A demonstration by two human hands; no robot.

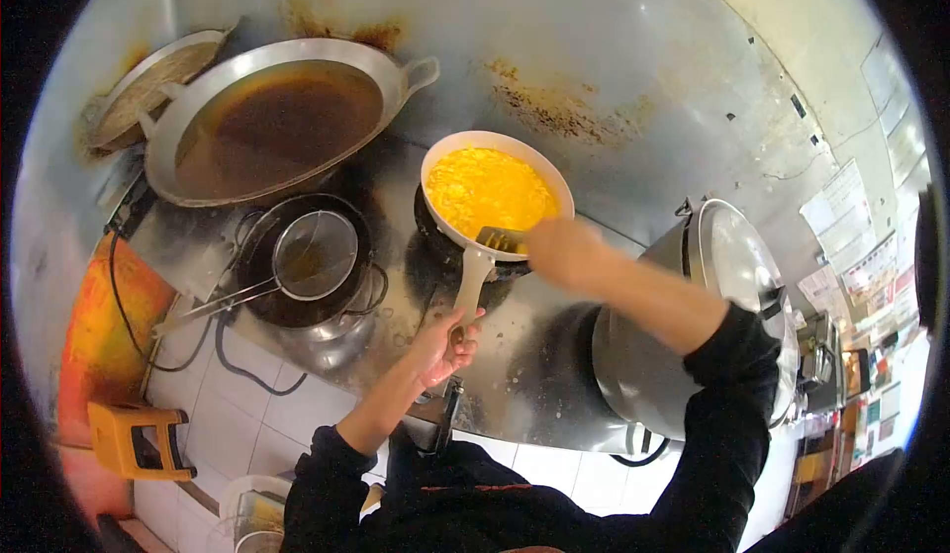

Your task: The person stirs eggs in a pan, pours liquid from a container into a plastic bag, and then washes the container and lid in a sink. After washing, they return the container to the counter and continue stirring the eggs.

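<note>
A light-coloured frying pan sits on a dark burner, holding a layer of yellow egg with a lumpy, partly wet surface. My left hand is closed around the end of the pan's handle, which points toward me. Over the near right rim, my right hand is closed and slightly blurred. It grips a slotted spatula, whose dark slotted head reaches into the egg at the pan's near edge. The spatula's handle is mostly hidden by my right hand.
A large wok of dark liquid stands at the back left, with a smaller wok beyond. A wire strainer rests on a black pot at left. The big lidded pot stands right. An orange stool is on the floor.
</note>
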